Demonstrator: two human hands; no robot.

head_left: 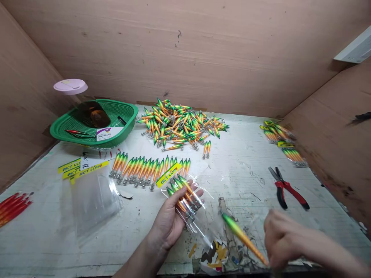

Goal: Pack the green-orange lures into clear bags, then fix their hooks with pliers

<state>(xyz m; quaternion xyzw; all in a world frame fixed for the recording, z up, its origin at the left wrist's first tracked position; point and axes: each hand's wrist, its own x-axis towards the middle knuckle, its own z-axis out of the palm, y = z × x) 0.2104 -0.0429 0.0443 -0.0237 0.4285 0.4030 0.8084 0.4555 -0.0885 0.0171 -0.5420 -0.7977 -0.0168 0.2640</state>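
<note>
My left hand is wrapped round a clear plastic bag with a yellow "BCT LURE" header, several green-and-orange fishing lures inside it. My right hand, smeared by motion, pinches a fishing lure by its orange tail end, the green nose pointing up and left toward the bag. Behind the bag runs a row of the same lures, hooks toward me. Flat clear bags with yellow headers lie to the left of my left hand.
A large pile of lures lies at the back. The green basket holds a pink-lidded cup. Red-handled pliers and filled lure bags lie on the right. Red lures sit at the left edge; scraps lie near the front.
</note>
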